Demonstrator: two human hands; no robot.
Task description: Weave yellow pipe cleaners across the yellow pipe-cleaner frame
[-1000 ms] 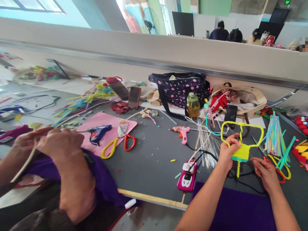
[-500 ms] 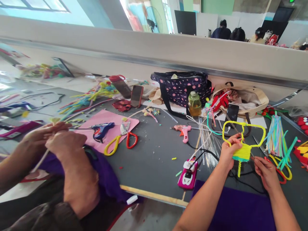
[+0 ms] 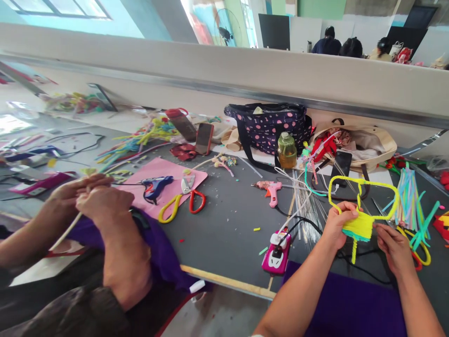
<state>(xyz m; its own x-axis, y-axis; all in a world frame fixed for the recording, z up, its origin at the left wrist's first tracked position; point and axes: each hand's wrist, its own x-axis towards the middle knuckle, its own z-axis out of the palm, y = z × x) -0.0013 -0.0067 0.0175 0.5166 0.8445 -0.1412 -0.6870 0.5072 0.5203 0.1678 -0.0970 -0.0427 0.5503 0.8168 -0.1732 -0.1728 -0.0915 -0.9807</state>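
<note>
My left hand [image 3: 338,225] is closed on the left side of a yellow pipe-cleaner figure [image 3: 361,223]. The figure has a tightly wound body with a turquoise lower edge, two open loops on top and a twisted stem pointing down. At the body's right edge, my right hand [image 3: 394,245] has thumb and fingers pinched together. What lies between those fingertips is too small to make out. Scissors with yellow and red handles [image 3: 425,252] lie just behind my right hand, beside a bundle of pastel pipe cleaners [image 3: 407,199].
A pink glue gun [image 3: 271,189], clear sticks [image 3: 307,210] and a magenta power strip [image 3: 277,255] lie left of my hands. A co-worker's hands [image 3: 101,199] work at far left, near a blue glue gun [image 3: 156,187] and scissors [image 3: 168,209]. Bags [image 3: 271,128] stand behind.
The yellow figure has turned a little, its right loop now reaching further right. My right hand stays at its right edge. The whole view has shifted slightly.
</note>
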